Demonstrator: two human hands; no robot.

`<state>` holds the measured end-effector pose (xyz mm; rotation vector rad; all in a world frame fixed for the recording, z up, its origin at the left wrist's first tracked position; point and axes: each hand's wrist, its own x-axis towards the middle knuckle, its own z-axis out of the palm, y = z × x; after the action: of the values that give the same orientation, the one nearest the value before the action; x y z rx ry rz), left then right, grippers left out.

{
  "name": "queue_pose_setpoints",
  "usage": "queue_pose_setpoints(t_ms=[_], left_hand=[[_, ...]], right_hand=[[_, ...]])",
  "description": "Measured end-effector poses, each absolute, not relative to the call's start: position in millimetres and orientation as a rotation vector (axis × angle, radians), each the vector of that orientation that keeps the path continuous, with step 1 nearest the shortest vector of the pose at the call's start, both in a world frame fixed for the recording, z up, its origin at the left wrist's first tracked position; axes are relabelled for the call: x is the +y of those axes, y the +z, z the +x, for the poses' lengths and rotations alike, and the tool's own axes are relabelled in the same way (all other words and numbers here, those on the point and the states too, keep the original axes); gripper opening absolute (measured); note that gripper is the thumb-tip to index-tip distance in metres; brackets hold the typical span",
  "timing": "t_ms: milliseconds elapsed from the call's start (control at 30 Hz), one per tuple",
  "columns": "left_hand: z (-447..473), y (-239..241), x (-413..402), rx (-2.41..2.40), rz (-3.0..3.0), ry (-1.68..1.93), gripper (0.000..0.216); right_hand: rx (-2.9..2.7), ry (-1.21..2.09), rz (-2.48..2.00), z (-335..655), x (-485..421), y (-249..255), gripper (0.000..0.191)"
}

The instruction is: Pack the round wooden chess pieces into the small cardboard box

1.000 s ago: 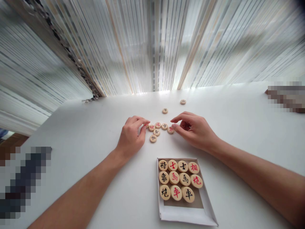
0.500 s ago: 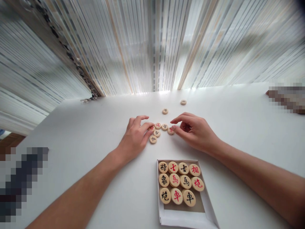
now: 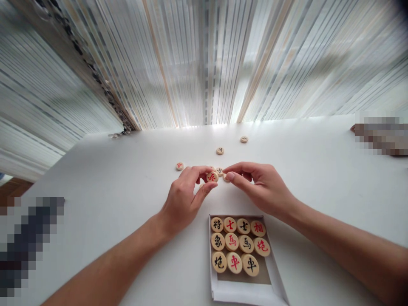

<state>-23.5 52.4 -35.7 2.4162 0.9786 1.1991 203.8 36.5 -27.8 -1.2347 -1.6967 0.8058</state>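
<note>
Round wooden chess pieces with red or black characters lie on a white table point(image 3: 127, 204). My left hand point(image 3: 185, 199) pinches a red-marked piece point(image 3: 212, 177) between thumb and fingers, lifted a little off the table. My right hand point(image 3: 258, 187) rests beside it with thumb and forefinger closed on another piece point(image 3: 225, 177), mostly hidden. A black-marked piece point(image 3: 219, 171) lies between the two hands. A shallow white box point(image 3: 245, 289) in front of me holds several pieces in rows point(image 3: 237, 245).
Loose pieces lie farther off: a red one at left point(image 3: 179, 166), two more behind point(image 3: 219, 151) point(image 3: 244, 139). Striped curtains hang past the table's far edge. Blurred patches sit at the left edge and the far right.
My left hand has picked up a red-marked piece and raised it. One red piece now lies apart at the left. My right hand has shifted slightly toward me.
</note>
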Motion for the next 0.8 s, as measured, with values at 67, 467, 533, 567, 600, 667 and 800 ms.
queue_pose_setpoints(t_ms=[67,467,533,567,600,667,800], left_hand=[[-19.8,-33.9,47.0,0.909,2.415,1.231,0.016],[-16.0,-30.2,40.8,0.918,1.967,1.180,0.014],[-15.6,-30.3,41.0,0.906,1.846,1.144,0.016],[-15.3,-30.3,41.2,0.893,1.797,1.138,0.016],[-15.1,-30.3,41.3,0.878,1.759,1.136,0.016],[-14.5,-30.4,41.5,0.857,1.716,1.142,0.015],[-13.9,-30.5,41.1,0.868,1.736,1.188,0.010]], right_hand=[[-1.673,1.005,-1.164,198.7,30.9,-22.3,0.028],[-1.559,1.212,-1.066,192.1,23.6,-17.5,0.031],[-1.569,1.201,-1.064,192.2,23.4,-16.9,0.029],[-1.573,1.198,-1.064,192.3,23.3,-16.8,0.029],[-1.573,1.198,-1.061,192.4,23.0,-16.7,0.028],[-1.564,1.212,-1.045,192.6,22.3,-16.7,0.026],[-1.532,1.247,-1.020,192.3,21.2,-16.3,0.024]])
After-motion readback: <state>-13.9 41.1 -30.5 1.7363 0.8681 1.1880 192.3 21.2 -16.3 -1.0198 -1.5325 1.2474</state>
